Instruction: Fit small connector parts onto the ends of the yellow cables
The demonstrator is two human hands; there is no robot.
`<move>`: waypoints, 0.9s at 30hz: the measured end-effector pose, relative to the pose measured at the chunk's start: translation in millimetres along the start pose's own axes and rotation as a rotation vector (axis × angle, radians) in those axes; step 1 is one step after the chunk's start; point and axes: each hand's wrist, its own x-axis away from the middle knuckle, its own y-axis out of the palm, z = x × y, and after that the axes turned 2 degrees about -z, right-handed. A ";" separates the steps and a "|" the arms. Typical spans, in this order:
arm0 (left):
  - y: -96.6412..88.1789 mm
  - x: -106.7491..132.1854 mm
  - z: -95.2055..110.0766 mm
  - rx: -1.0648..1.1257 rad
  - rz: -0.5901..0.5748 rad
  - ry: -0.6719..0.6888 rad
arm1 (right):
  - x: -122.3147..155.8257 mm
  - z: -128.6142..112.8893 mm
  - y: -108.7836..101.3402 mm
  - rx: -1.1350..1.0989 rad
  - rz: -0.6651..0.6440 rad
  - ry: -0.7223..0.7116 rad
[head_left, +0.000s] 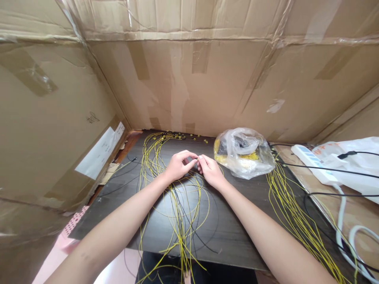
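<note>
Yellow wires [180,232] over near edge of dark table [226,236], hands [181,165] meeting at fingertips, grip unclear, cardboard [177,86] hemming far edge

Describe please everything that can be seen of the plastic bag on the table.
The bag looks like clear, crinkled plastic, with whitish, loop-like folds on top. Yellow and dark contents show through, but what they are is unclear. It sits slumped on the dark table, close to the right hand on its right side. Yellow wires run by the bag's right edge.
</note>
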 end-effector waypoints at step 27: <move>0.9 2.7 3.3 -0.063 0.038 0.068 | 1.8 -4.4 -0.2 0.002 -0.008 0.000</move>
